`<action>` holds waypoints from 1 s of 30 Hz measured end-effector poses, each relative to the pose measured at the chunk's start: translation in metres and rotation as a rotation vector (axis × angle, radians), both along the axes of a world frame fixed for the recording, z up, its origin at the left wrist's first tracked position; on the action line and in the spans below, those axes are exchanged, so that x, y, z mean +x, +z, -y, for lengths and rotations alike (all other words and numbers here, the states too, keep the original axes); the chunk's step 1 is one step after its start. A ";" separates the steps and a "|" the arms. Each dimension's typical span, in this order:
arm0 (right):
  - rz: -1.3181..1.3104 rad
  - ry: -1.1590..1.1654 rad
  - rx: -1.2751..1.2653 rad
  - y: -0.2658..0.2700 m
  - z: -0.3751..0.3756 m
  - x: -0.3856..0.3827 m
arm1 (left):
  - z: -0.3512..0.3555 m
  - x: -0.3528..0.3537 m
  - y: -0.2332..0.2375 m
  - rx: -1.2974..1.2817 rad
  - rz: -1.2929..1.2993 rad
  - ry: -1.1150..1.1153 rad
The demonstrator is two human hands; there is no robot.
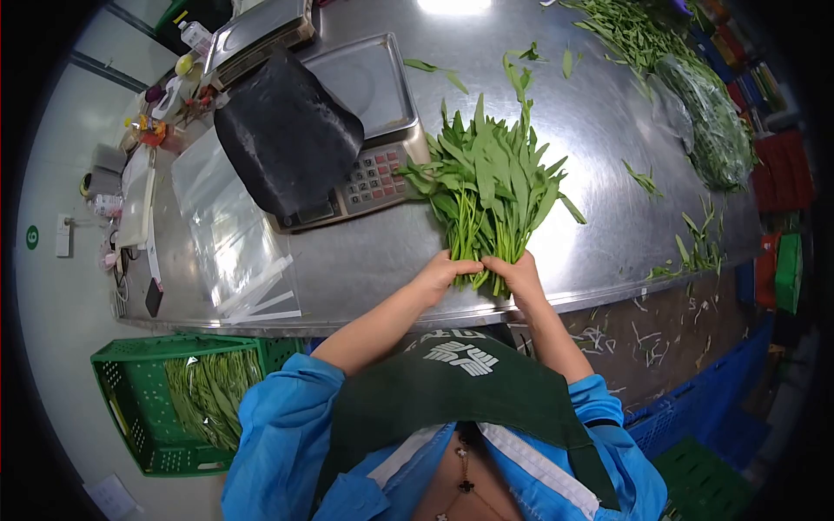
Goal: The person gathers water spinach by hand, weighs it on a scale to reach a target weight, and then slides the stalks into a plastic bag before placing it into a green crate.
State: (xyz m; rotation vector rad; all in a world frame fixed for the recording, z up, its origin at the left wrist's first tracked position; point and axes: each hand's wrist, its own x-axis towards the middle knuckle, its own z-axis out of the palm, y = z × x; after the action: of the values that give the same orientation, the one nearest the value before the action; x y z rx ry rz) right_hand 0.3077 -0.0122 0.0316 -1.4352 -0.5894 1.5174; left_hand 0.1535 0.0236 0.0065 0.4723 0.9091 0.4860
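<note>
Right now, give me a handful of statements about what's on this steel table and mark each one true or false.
1. Both hands hold the greens by the stems. True: the left hand and right hand clasp the stem end of the bunch of leafy greens.
2. The bunch lies on the scale's pan. False: it lies on the steel table, beside the scale.
3. A black sheet covers part of the scale. True.
4. The green crate stands on the table. False: it sits below the table's edge, with greens inside.
</note>
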 end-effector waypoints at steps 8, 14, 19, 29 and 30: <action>-0.244 -0.026 -0.134 0.015 0.006 0.054 | -0.010 -0.022 0.004 -0.173 0.112 -0.015; 0.220 -0.291 0.181 0.087 0.011 0.123 | -0.051 -0.057 0.085 0.274 -0.008 -0.048; 0.228 -0.425 0.355 0.138 0.018 0.123 | -0.071 -0.058 0.158 0.356 0.280 0.028; 0.169 -0.222 0.054 0.053 0.030 0.004 | -0.012 -0.023 0.075 0.028 0.079 -0.039; -0.134 -0.185 -0.066 0.020 0.036 -0.010 | 0.009 -0.018 0.059 -0.084 -0.047 -0.027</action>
State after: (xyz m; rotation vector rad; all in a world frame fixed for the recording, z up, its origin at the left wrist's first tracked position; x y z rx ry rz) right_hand 0.2974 -0.0482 0.0517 -1.3845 -0.3190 1.4837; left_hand 0.1358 0.0150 0.0654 0.4205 0.9628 0.4118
